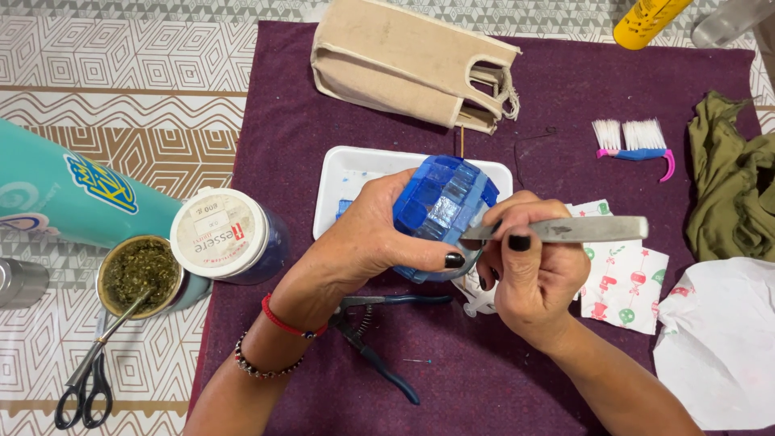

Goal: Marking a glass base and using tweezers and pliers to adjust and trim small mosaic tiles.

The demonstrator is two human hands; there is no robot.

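Two hands working over a purple cloth (323, 121) on the counter, left hand (367, 242) wrapping closed around a blue mosaic-tiled jar (440, 206) above a white tray (347, 173), right hand (529, 278) pinching metal tweezers (565, 229) shut, tips touching the jar, blue-handled pliers (379, 339) lying just below.

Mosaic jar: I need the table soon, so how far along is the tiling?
Done: blue tiles cover most of the jar's visible side. In hand: the left hand grips the jar while the right hand holds metal tweezers with the tip at its lower edge. Left: a bare strip shows along that lower edge; the far side is hidden. More blue pieces lie in the white tray.
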